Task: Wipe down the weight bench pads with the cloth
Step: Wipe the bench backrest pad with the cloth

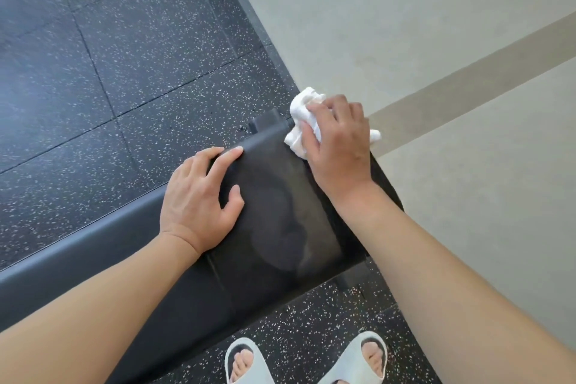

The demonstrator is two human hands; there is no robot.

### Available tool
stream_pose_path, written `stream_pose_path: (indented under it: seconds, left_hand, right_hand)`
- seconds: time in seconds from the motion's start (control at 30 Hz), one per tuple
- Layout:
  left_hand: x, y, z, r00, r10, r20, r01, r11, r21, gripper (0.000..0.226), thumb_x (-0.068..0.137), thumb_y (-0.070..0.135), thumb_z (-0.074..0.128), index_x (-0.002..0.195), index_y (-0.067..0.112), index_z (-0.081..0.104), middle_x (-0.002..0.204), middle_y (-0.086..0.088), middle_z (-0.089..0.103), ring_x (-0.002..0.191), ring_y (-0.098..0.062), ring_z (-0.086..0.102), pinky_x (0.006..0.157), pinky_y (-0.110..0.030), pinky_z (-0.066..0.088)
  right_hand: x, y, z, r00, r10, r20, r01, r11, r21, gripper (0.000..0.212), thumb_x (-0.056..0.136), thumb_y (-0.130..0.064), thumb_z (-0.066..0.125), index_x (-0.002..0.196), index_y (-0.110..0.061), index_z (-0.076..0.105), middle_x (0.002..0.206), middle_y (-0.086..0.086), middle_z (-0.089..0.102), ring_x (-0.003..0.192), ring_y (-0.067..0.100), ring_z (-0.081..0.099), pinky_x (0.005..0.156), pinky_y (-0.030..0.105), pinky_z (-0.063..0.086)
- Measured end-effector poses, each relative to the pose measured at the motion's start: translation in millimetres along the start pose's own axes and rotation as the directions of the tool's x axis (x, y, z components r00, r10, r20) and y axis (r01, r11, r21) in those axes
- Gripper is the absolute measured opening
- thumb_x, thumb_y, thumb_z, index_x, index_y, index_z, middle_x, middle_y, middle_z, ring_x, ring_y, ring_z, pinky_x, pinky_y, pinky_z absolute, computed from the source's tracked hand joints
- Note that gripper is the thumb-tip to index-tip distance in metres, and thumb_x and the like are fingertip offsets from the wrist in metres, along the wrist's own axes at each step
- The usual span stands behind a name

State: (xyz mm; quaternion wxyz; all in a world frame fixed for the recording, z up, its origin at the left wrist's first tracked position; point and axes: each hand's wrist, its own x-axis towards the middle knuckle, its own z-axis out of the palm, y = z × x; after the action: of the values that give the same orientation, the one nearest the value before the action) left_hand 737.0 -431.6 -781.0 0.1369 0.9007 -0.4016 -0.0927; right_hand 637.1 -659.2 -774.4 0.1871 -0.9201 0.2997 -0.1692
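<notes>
gripped a crumpled white cloth (304, 121) in the right hand (338, 146), fingers curled round it, at the pad's (280, 212) far corner, about 1 o'clock of the pad's middle. pressed the left hand (201, 196) flat, fingers spread, on the pad's 9 o'clock edge. showed faint smear marks across the dark pad. stood in pale slides (358, 362) at 6 o'clock on speckled black floor (109, 56).

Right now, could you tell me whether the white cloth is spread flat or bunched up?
Bunched up. The cloth shows crumpled folds bulging out around the right hand, which grips it at the far corner of the bench pad.
</notes>
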Motion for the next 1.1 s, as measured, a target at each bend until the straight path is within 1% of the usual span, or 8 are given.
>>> stream_pose_path:
  seconds: [0.13,0.27,0.5,0.73,0.87,0.93,1.03,1.1]
  left_hand:
    - [1,0,-1,1.0,-0.014,0.022,0.014,1.0,-0.011,0.063,0.088,0.039,0.052,0.149,0.022,0.051,0.14,-0.006,0.055,0.119,-0.033,0.056,0.106,-0.048,0.046]
    - [2,-1,-1,0.999,-0.025,0.041,0.026,0.999,-0.018,0.065,0.086,0.039,0.053,0.148,0.019,0.05,0.14,-0.003,0.055,0.119,-0.031,0.055,0.107,-0.046,0.045]
    - [3,-3,0,0.998,-0.02,0.06,0.021,1.0,-0.014,0.067,0.086,0.038,0.054,0.149,0.017,0.049,0.141,-0.003,0.054,0.123,-0.032,0.056,0.11,-0.047,0.043]
    - [4,-2,-1,0.997,-0.02,0.07,0.022,1.0,-0.018,0.067,0.086,0.038,0.054,0.149,0.015,0.05,0.142,-0.005,0.054,0.125,-0.033,0.056,0.109,-0.049,0.044]
    - [4,-2,0,0.998,-0.02,0.059,0.02,1.0,0.002,0.067,0.085,0.038,0.053,0.148,0.017,0.049,0.141,-0.005,0.053,0.122,-0.035,0.056,0.108,-0.05,0.045]
    - [4,-1,0,0.998,-0.021,0.052,0.02,1.0,0.007,0.067,0.085,0.038,0.052,0.149,0.017,0.048,0.141,-0.005,0.053,0.122,-0.035,0.056,0.109,-0.05,0.044]
    - [4,-1,1,0.999,-0.014,0.04,0.014,1.0,0.011,0.067,0.085,0.038,0.051,0.149,0.017,0.048,0.141,-0.005,0.053,0.121,-0.035,0.056,0.108,-0.05,0.045]
    - [4,-1,1,0.999,-0.023,0.035,0.022,1.0,0.013,0.067,0.085,0.038,0.051,0.148,0.017,0.049,0.141,-0.004,0.053,0.12,-0.035,0.056,0.106,-0.05,0.045]
  right_hand:
    - [12,-58,31,0.981,-0.164,0.104,0.172,0.982,-0.075,0.025,0.1,-0.035,0.053,0.103,-0.015,0.069,0.109,0.006,0.063,0.099,0.031,0.056,0.081,0.043,0.041]
    - [20,-39,26,0.947,-0.282,0.154,0.286,0.958,-0.004,0.03,0.101,-0.038,0.054,0.098,-0.014,0.071,0.103,0.006,0.065,0.093,0.031,0.057,0.078,0.044,0.044]
    - [72,4,17,0.974,-0.015,0.227,0.037,0.995,-0.094,0.031,0.096,-0.039,0.054,0.087,-0.013,0.066,0.096,0.007,0.064,0.093,0.033,0.053,0.076,0.042,0.041]
    - [49,-56,36,0.913,-0.256,0.318,0.3,0.949,-0.1,0.029,0.103,-0.04,0.046,0.095,-0.02,0.065,0.103,0.003,0.062,0.098,0.03,0.055,0.079,0.042,0.036]
    - [63,-37,30,0.871,-0.31,0.382,0.34,0.94,-0.013,0.034,0.104,-0.044,0.045,0.1,-0.019,0.067,0.109,0.004,0.062,0.105,0.03,0.056,0.084,0.042,0.039]
    - [78,-7,20,0.879,-0.268,0.394,0.298,0.955,-0.014,0.035,0.1,-0.046,0.05,0.099,-0.017,0.069,0.107,0.007,0.064,0.103,0.033,0.058,0.085,0.043,0.043]
    - [85,43,4,0.93,-0.046,0.364,0.02,0.997,0.075,0.032,0.096,-0.045,0.059,0.091,-0.016,0.069,0.096,0.011,0.063,0.093,0.036,0.059,0.077,0.039,0.044]
    - [65,59,-1,0.958,0.009,0.286,-0.06,0.984,0.168,0.028,0.101,-0.04,0.058,0.097,-0.014,0.068,0.098,0.008,0.06,0.093,0.036,0.056,0.077,0.04,0.042]
